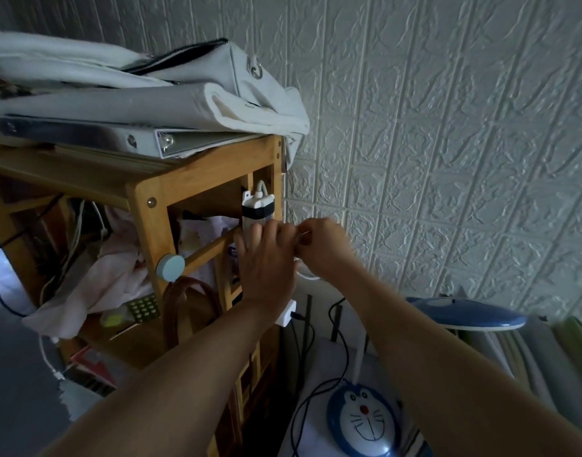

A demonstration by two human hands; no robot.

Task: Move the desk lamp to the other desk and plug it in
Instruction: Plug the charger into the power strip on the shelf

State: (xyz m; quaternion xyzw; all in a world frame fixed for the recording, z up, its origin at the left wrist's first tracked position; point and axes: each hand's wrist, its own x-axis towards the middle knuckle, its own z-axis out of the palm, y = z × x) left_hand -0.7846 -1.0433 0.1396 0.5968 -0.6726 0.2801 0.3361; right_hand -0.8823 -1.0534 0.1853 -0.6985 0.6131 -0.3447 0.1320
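Note:
The desk lamp stands at the lower right: a blue round base with a cartoon cat face point(362, 420), a white stem and a blue oval head point(464, 313). Its black cord point(340, 344) runs up from the base toward a white power strip point(258, 206) strapped upright with black tape to the side of a wooden shelf. My left hand point(266, 262) lies flat against the strip and covers its sockets. My right hand point(322, 245) is beside it, fingers pinched on something small and dark, probably the lamp's plug, mostly hidden.
The wooden shelf point(151, 192) carries a white bag point(170, 80) and a ring binder on top, with cloth, cables and a brown bag handle inside. A white adapter point(288, 313) hangs below my left wrist. A white embossed wall point(448, 143) is behind.

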